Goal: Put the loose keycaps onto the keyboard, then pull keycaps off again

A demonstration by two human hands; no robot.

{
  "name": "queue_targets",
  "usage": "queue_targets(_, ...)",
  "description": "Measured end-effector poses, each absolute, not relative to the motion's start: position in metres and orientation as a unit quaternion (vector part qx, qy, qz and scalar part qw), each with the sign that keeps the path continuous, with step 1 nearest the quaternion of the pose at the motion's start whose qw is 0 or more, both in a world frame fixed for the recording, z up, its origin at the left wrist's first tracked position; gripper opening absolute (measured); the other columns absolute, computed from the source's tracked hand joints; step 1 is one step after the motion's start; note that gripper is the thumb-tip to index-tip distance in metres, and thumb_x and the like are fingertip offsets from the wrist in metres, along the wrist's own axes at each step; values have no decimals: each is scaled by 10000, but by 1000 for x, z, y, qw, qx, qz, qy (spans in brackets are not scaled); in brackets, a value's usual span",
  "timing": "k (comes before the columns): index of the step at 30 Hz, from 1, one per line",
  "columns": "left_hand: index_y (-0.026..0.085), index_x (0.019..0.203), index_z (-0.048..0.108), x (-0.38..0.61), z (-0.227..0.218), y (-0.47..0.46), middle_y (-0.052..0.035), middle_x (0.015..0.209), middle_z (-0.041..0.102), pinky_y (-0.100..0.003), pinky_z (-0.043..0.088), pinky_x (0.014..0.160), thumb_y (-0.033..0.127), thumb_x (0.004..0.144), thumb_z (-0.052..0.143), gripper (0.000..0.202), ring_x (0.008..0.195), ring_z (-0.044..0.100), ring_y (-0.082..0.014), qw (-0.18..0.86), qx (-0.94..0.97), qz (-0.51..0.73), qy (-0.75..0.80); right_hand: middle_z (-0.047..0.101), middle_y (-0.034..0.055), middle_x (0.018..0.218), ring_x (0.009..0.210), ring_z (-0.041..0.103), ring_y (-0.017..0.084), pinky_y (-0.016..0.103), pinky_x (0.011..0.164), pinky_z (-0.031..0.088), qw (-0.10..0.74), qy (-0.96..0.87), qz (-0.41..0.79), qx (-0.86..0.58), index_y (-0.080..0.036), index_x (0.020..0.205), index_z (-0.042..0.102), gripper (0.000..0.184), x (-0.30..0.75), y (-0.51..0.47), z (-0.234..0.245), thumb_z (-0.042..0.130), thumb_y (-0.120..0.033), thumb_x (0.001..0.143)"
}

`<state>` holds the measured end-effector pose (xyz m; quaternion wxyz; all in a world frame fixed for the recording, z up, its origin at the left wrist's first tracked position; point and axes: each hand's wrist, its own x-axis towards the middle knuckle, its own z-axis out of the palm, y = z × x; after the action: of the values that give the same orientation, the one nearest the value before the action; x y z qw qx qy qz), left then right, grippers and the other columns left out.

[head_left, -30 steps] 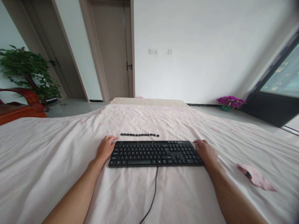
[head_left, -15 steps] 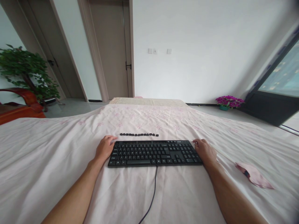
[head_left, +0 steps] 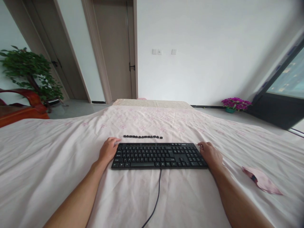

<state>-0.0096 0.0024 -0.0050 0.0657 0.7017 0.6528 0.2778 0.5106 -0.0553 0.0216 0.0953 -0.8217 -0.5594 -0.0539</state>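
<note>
A black keyboard (head_left: pixel 147 155) lies flat on the cloth in front of me, its key row facing up. Above its back edge runs a row of several loose black keycaps (head_left: pixel 142 137); the top strip of the keyboard shows bare of keys. My left hand (head_left: pixel 109 149) rests at the keyboard's left end, fingers stretched forward past its corner. At the opposite end lies my right hand (head_left: pixel 210 153), its fingers apart and slightly bent near the back right corner. Neither hand holds anything that I can see.
A pale floral cloth (head_left: pixel 71 164) covers the table. The black cable (head_left: pixel 158 193) runs from the keyboard toward me. Off to the right lies a folded pink cloth (head_left: pixel 264 182). Beyond stand a red wooden chair (head_left: pixel 30 104), a leafy plant (head_left: pixel 28 69) and purple flowers (head_left: pixel 235 103).
The whole view has shifted slightly, with everything sitting a little further right. Both hands, the keyboard and the keycaps keep their places relative to each other.
</note>
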Motion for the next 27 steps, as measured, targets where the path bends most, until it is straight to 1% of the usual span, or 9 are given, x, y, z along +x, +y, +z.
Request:
queue_targets(7, 240, 1092, 671, -11, -7, 3, -47, 1177, 572, -292, 416, 980, 215, 833, 451, 340, 1089, 555, -182, 59, 704, 277, 652, 587, 64, 1157, 869, 626, 205, 283, 629, 390, 97, -561, -58, -820, -301, 1149, 639, 357, 513, -55, 20, 355, -372, 944)
queue_targets(15, 237, 1099, 668, -11, -6, 3, -49, 1174, 573, -297, 416, 983, 207, 829, 452, 347, 1088, 552, -185, 57, 705, 274, 652, 585, 63, 1170, 886, 627, 215, 293, 617, 381, 96, -559, -56, -822, -303, 1148, 639, 358, 511, -55, 21, 352, -367, 944)
queue_targets(27, 246, 1095, 671, -11, -7, 4, -47, 1190, 572, -306, 414, 990, 243, 838, 455, 335, 1098, 549, -194, 61, 704, 267, 655, 579, 62, 1158, 864, 618, 202, 290, 631, 395, 100, -558, -56, -822, -311, 1146, 643, 359, 510, -56, 21, 352, -369, 943)
